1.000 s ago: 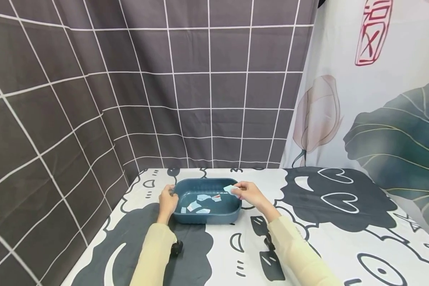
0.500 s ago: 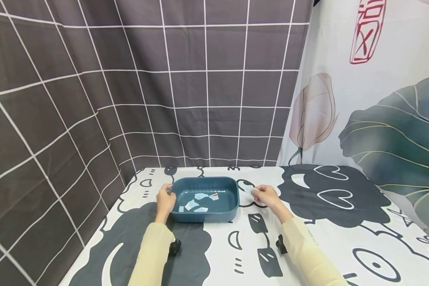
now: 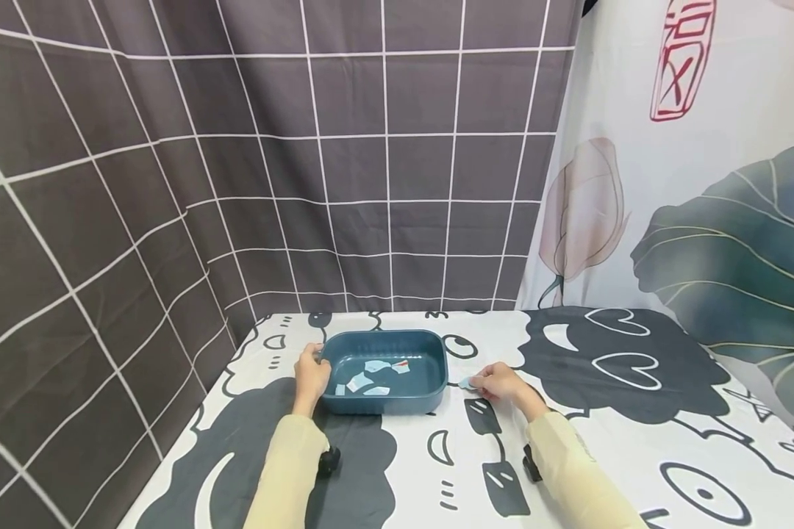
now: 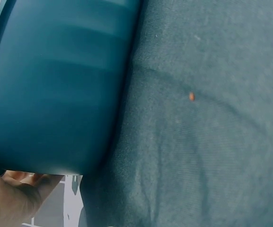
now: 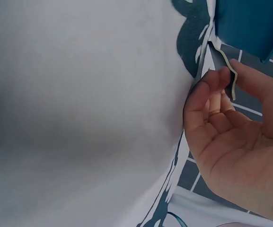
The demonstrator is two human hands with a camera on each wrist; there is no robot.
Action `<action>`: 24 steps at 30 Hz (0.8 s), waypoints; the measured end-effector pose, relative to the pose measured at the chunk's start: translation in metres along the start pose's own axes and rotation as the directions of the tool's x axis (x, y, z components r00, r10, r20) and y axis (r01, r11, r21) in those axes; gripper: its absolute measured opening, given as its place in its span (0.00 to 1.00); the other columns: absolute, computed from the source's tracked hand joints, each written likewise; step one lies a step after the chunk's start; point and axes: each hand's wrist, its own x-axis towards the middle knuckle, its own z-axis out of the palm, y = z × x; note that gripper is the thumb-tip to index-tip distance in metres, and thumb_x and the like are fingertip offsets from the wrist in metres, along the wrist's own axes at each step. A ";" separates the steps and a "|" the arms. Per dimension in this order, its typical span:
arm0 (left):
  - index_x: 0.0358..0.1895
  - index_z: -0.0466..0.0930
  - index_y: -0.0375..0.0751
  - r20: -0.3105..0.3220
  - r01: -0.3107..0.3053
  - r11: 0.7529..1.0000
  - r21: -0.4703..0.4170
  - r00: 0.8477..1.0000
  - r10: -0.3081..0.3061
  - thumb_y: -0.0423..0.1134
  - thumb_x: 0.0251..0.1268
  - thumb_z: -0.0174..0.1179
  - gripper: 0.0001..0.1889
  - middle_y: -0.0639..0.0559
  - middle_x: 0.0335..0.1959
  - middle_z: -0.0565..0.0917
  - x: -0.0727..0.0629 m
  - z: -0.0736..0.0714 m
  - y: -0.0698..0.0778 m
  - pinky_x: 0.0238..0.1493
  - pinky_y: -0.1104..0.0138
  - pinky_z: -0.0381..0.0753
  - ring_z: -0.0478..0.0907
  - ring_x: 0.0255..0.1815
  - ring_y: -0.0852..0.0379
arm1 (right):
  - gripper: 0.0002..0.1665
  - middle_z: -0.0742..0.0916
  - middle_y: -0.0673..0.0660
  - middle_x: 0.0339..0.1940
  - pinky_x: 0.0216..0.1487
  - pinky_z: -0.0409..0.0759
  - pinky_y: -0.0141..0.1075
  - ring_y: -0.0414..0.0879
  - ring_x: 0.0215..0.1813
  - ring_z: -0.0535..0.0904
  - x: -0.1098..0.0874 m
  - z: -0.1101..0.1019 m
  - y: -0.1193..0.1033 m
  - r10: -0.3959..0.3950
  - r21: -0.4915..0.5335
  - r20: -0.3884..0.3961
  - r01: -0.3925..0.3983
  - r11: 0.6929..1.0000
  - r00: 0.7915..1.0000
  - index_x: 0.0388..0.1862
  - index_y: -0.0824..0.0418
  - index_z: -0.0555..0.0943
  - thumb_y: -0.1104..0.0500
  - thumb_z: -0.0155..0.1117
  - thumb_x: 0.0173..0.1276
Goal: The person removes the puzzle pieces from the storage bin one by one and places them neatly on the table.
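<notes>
In the head view a dark blue rectangular plastic basin [image 3: 384, 405] sits on the table, with several pale blue puzzle pieces [image 3: 359, 381] lying flat on its floor. My left hand [image 3: 311, 376] grips the basin's left end; the left wrist view shows the basin's side wall [image 4: 56, 94] and part of that hand [image 4: 13, 198]. Right of the basin, low at the cloth, my right hand [image 3: 501, 383] pinches a thin puzzle piece [image 3: 466, 383] between thumb and fingers. Seen edge-on in the right wrist view, this piece [image 5: 228, 64] has a wavy outline.
A white cloth [image 3: 403, 470] with dark cartoon prints covers the table. A grey grid-patterned curtain [image 3: 357, 169] hangs behind and to the left; a white flower-print curtain [image 3: 609, 88] hangs at the right. A tiny orange speck [image 4: 191, 96] lies on the cloth near the basin.
My right hand has carried the puzzle piece from over the basin's right rim out to the right, then down to the cloth. The left hand keeps its grip on the basin.
</notes>
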 end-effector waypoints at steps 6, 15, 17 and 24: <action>0.55 0.75 0.28 -0.039 -0.052 0.998 -0.024 0.998 0.051 0.24 0.56 0.50 0.21 0.25 0.51 0.80 0.004 0.004 -0.010 0.58 0.45 0.75 0.76 0.56 0.29 | 0.13 0.80 0.50 0.22 0.29 0.72 0.28 0.39 0.25 0.73 0.000 -0.001 0.002 0.028 -0.012 0.005 -0.028 1.000 1.000 0.36 0.69 0.81 0.58 0.58 0.69; 0.57 0.73 0.26 -0.010 -0.017 0.999 -0.032 1.000 0.016 0.24 0.58 0.48 0.22 0.24 0.54 0.79 0.001 0.000 -0.003 0.62 0.43 0.71 0.74 0.59 0.29 | 0.18 0.80 0.51 0.21 0.27 0.72 0.28 0.38 0.24 0.73 -0.004 -0.010 0.010 0.015 -0.017 -0.015 -0.015 1.000 1.000 0.44 0.75 0.80 0.59 0.57 0.69; 0.58 0.73 0.27 -0.005 -0.013 1.000 -0.021 1.000 0.013 0.24 0.59 0.48 0.22 0.24 0.54 0.79 0.000 0.000 -0.002 0.62 0.43 0.71 0.75 0.59 0.29 | 0.18 0.79 0.50 0.21 0.28 0.71 0.28 0.38 0.24 0.72 -0.005 -0.012 0.011 0.009 -0.008 -0.022 -0.009 1.000 1.000 0.45 0.76 0.80 0.59 0.57 0.69; 0.59 0.72 0.26 -0.004 -0.019 1.000 -0.017 1.000 0.019 0.24 0.59 0.48 0.22 0.24 0.53 0.79 0.000 0.002 -0.003 0.61 0.43 0.72 0.75 0.58 0.29 | 0.20 0.81 0.51 0.24 0.30 0.73 0.28 0.37 0.26 0.73 -0.007 -0.015 0.001 -0.021 0.091 -0.028 0.023 0.996 0.999 0.48 0.76 0.78 0.59 0.55 0.70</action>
